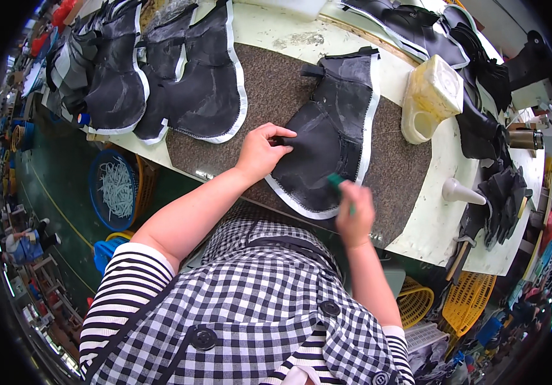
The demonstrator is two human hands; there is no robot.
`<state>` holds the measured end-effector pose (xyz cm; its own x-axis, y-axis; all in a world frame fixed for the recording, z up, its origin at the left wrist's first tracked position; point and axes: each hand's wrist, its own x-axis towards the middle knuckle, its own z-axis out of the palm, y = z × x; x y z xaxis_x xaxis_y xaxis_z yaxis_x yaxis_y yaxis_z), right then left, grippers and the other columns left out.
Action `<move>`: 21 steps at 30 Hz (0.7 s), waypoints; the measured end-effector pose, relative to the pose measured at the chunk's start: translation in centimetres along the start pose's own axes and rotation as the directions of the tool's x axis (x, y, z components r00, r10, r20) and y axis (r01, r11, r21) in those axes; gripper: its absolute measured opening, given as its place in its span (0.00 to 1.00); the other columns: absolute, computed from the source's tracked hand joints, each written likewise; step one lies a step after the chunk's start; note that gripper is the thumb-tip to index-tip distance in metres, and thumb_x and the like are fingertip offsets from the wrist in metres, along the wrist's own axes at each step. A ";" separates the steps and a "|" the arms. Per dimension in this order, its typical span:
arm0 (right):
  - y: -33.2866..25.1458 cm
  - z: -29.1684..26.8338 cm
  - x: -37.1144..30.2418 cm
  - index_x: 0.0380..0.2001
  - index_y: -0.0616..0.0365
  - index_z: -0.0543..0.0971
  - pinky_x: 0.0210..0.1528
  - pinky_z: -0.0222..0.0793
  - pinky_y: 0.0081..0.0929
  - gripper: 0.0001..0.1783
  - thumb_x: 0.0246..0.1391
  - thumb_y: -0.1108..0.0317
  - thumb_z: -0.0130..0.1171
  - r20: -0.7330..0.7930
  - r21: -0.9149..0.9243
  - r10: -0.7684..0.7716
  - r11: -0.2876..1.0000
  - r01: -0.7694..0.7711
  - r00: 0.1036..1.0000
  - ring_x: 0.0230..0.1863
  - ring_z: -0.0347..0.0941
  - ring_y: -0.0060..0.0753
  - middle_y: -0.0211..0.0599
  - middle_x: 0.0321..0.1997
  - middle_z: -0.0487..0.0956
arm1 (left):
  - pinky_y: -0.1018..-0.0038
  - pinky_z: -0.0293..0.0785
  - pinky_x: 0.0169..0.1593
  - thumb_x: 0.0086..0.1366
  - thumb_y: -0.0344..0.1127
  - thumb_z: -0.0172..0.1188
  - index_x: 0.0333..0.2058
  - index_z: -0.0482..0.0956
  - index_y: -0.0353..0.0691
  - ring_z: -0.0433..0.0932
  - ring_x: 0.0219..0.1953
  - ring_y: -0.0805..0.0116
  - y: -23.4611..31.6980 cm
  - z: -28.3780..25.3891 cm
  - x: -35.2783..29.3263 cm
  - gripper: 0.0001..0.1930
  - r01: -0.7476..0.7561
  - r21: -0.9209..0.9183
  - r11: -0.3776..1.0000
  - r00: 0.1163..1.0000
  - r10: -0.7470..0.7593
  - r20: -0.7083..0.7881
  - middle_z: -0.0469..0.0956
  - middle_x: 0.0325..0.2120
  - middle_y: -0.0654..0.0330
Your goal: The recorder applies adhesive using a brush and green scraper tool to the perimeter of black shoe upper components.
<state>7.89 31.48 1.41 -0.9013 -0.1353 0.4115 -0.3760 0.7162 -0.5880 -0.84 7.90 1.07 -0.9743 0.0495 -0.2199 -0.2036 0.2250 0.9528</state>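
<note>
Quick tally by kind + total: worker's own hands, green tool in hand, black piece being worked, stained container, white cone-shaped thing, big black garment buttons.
Left hand and right hand: 2
Green tool (blurred): 1
Black piece: 1
Stained container: 1
White cone-shaped thing: 1
Black buttons: 3
Total: 9

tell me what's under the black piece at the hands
The brown mat shows on both sides of the black piece; whatever lies directly beneath the piece is covered and cannot be seen.
</note>
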 end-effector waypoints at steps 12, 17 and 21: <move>1.9 -1.8 1.9 0.36 0.52 0.75 0.33 0.74 0.37 0.13 0.44 0.78 0.57 0.026 -0.089 0.100 0.991 -0.097 0.995 0.35 0.75 0.44 0.38 0.36 0.76 | 0.78 0.72 0.38 0.49 0.22 0.66 0.36 0.84 0.41 0.75 0.31 0.74 -0.1 0.2 -0.1 0.14 0.021 0.006 1.000 1.000 -0.021 -0.010 0.76 0.31 0.64; -1.7 -1.6 -2.9 0.36 0.50 0.78 0.34 0.75 0.33 0.17 0.38 0.75 0.62 0.304 0.041 -0.044 0.999 0.033 0.952 0.35 0.76 0.42 0.37 0.37 0.78 | 0.78 0.71 0.37 0.49 0.23 0.66 0.35 0.84 0.41 0.74 0.30 0.75 -0.6 0.3 -0.1 0.13 -0.006 0.028 1.000 0.999 0.007 -0.052 0.76 0.30 0.64; -2.5 1.2 0.3 0.41 0.48 0.77 0.36 0.76 0.33 0.18 0.44 0.77 0.60 0.364 0.299 -0.099 0.954 -0.016 0.926 0.38 0.78 0.41 0.36 0.39 0.79 | 0.77 0.72 0.37 0.48 0.23 0.67 0.35 0.84 0.41 0.75 0.30 0.73 -0.4 0.4 0.1 0.13 -0.025 0.012 1.000 0.999 0.025 -0.041 0.76 0.30 0.63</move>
<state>8.32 28.80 2.21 -0.8758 -0.4455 0.1857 -0.4090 0.4808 -0.7756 -0.86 8.18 0.63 -0.9822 0.0156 -0.1870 -0.1782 0.2358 0.9553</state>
